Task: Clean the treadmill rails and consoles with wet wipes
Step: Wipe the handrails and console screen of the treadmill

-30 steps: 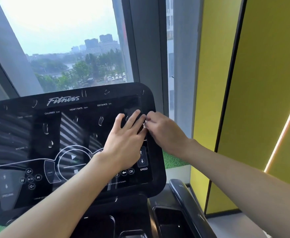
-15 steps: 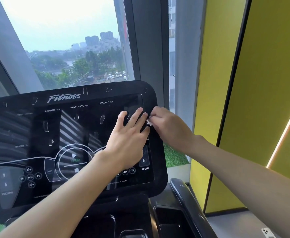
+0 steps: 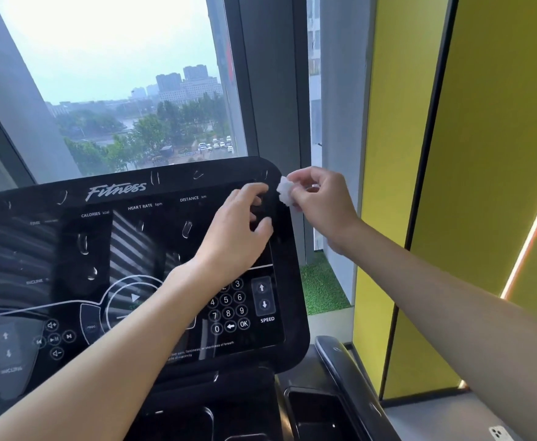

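Observation:
The black treadmill console [image 3: 70, 249] fills the lower left, marked "Fitness", with a keypad and speed arrows at its right. My left hand [image 3: 238, 230] hovers over the console's upper right part, fingers curled and apart, holding nothing. My right hand [image 3: 321, 202] is beside the console's top right corner, pinching a small crumpled white wipe [image 3: 285, 190] between thumb and fingers. The wipe sits at the console's right edge. A dark side rail [image 3: 340, 367] runs down at the lower right.
A large window [image 3: 117, 90] with dark frames stands behind the console. A yellow wall panel [image 3: 483, 154] rises on the right. Green turf [image 3: 321, 288] lies below the window. A white phone [image 3: 499, 434] lies on the floor at the lower right. Dark trays [image 3: 318, 415] sit below the console.
My right hand has pulled up and to the right, off the console face, with the wipe now visible in its fingers. My left hand has lifted and curled its fingers.

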Motion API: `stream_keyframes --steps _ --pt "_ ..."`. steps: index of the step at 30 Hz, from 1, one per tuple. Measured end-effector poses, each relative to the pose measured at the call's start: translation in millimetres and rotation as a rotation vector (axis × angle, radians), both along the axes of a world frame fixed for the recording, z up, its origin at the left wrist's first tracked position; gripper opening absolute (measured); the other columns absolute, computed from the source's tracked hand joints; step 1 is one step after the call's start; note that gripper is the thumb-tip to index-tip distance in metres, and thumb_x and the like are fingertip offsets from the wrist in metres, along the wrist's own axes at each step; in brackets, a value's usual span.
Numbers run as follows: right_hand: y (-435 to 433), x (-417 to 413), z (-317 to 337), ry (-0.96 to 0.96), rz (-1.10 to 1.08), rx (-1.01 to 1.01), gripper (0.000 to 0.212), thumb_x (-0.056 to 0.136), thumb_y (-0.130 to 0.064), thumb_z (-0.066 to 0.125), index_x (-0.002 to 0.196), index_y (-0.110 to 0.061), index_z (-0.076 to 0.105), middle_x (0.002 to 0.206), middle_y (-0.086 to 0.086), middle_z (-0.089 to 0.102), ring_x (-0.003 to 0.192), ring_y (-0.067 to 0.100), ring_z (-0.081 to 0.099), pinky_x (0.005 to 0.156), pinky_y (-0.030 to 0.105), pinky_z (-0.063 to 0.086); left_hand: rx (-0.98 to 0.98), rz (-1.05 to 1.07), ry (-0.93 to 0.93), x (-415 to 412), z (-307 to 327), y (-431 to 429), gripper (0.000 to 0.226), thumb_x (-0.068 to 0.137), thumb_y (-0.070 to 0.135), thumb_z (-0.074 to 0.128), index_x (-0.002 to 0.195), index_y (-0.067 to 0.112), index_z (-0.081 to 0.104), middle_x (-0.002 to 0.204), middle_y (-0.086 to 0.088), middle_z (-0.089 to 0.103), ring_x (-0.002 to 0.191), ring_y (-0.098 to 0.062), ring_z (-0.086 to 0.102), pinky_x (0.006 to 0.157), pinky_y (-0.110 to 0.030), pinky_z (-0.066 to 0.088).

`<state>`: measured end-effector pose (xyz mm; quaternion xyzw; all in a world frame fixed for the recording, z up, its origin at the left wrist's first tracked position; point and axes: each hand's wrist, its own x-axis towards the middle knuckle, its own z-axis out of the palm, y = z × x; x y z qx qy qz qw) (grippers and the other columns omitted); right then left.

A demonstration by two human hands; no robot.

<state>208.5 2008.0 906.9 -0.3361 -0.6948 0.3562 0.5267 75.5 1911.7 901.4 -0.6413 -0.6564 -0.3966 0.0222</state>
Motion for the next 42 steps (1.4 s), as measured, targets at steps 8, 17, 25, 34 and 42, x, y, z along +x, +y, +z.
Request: stream_keyframes --steps 8,17,25,34,42 --pt "-18.7 -10.4 9.0 0.394 0.302 -0.383 0.008 0.089 -0.004 0.068 0.084 -0.008 0.063 0.083 0.008 0.066 0.083 0.022 0.068 0.073 0.028 0.056 0.089 -0.124 -0.21 9.3 6.4 15.2 0.035 0.095 0.014 0.061 0.128 0.027 0.064 0.099 -0.001 0.069 0.077 -0.013 0.063 0.069 -0.017 0.046" --pt "8.8 -16.6 -2.5 -0.048 -0.064 -0.025 0.03 0.097 -0.011 0.053 0.126 -0.016 0.062 0.116 0.007 0.06 0.097 0.015 0.059 0.091 0.029 0.052 0.197 0.15 0.141 -6.5 31.0 28.6 0.031 0.105 0.01 0.045 0.133 0.004 0.058 0.125 -0.009 0.04 0.093 -0.017 0.044 0.081 -0.005 0.029" --pt "24.4 -28.2 -12.5 -0.086 -0.044 -0.079 0.024 0.094 0.0 0.042 0.1 -0.013 0.061 0.083 0.002 0.061 0.073 0.018 0.056 0.062 0.032 0.046 0.045 0.003 0.618 -17.4 34.5 46.4 0.027 0.087 -0.008 0.058 0.102 0.012 0.07 0.098 -0.002 0.055 0.074 -0.024 0.056 0.067 -0.042 0.052" --pt "15.8 -25.2 -19.3 -0.099 0.005 -0.066 0.013 0.1 -0.023 0.049 0.106 -0.019 0.06 0.082 0.001 0.067 0.074 0.023 0.066 0.066 0.04 0.056 0.075 0.032 0.622 -23.5 30.3 60.4 0.031 0.081 -0.01 0.061 0.098 0.015 0.068 0.099 0.0 0.053 0.082 -0.018 0.054 0.069 -0.031 0.051" --pt "18.1 -25.0 -15.1 -0.137 -0.016 -0.062 0.012 0.098 -0.024 0.051 0.101 -0.019 0.062 0.082 -0.001 0.067 0.073 0.017 0.065 0.069 0.041 0.056 0.04 -0.054 0.802 -14.8 18.2 53.5 0.037 0.09 0.001 0.031 0.107 0.01 0.063 0.109 -0.005 0.06 0.112 -0.027 0.047 0.095 -0.035 0.042"
